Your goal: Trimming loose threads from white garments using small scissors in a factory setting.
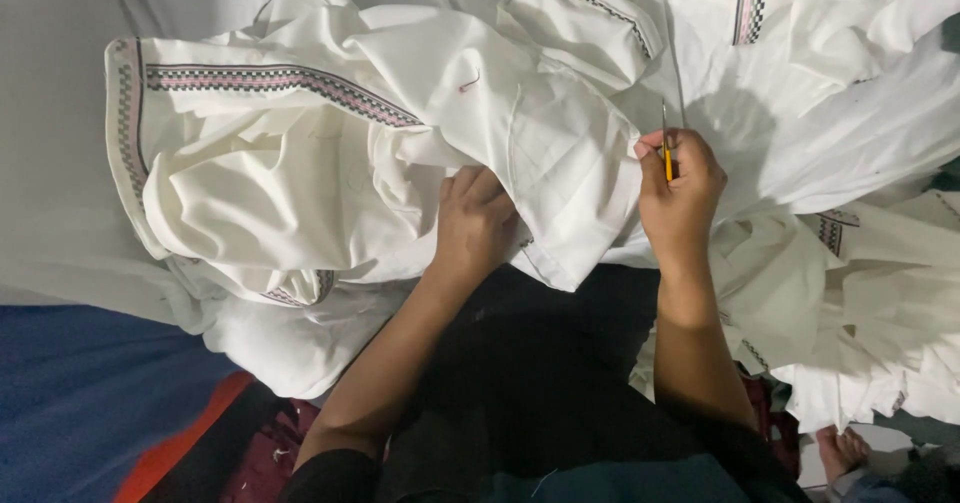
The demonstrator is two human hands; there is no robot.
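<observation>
1. Surface: pale grey sheet (50,113) upper left, blue cloth with an orange edge (90,403) lower left, dark lap fabric (540,363) centre.
2. White garment (330,163), crumpled, with pink-and-black patterned trim (280,81), heaped across the lap and the sheet.
3. Left hand (472,225): fingers curled into the folds, gripping cloth.
4. Right hand (680,191): pinched shut on a thin yellow-handled tool (666,148), tip up, at the garment's edge.

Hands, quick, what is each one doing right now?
Left hand: fingers tucked into the white cloth; open or closed cannot be told.
Right hand: closed on a thin yellow-handled tool.
</observation>
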